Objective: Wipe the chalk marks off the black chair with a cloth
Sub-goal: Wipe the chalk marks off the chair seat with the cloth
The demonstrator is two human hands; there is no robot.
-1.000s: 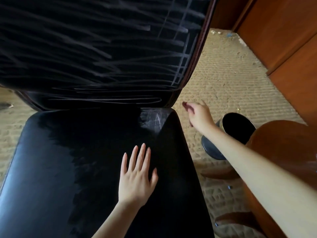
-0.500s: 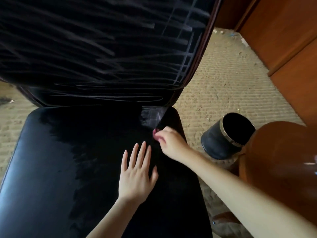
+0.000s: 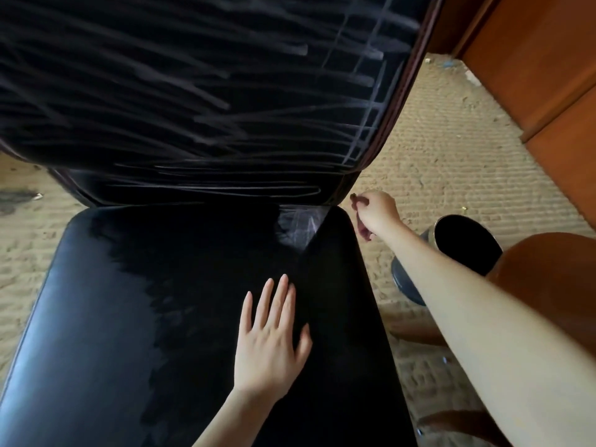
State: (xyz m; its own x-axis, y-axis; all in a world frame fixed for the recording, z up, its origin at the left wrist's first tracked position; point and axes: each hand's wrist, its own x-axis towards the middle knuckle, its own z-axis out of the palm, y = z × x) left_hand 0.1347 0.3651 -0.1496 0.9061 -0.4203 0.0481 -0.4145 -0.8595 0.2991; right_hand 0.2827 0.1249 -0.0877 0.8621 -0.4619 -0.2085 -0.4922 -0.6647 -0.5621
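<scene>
Black padded leather chair [image 3: 135, 317] fills the frame centre and left, seat toward 6 o'clock, backrest [image 3: 193, 91] rising toward 12. White chalk marks [image 3: 361, 117] streak the backrest, densest along its right edge at about 1 o'clock; a small pale chalk smudge [image 3: 298, 222] sits on the seat's back right corner. Left part of the seat shows a duller grey sheen, right part deep black.

Left hand [image 3: 269, 343] lies flat on the seat near centre, fingers straight and slightly spread, pointing to 12, holding nothing.

Right hand [image 3: 374, 212] is off the seat's back right corner, just beside the smudge, at about 2 o'clock from the left hand. Fingers curled, pinching a small dark reddish bit [image 3: 354, 199], too small to say if it is the cloth.

Dark round bin with open top [image 3: 464, 243] stands on the tan woven carpet [image 3: 451, 162] at 3 o'clock, partly behind the right forearm. Brown rounded wooden furniture [image 3: 548, 262] at right edge, orange-brown wooden cabinet [image 3: 541, 59] at 1–2 o'clock.
</scene>
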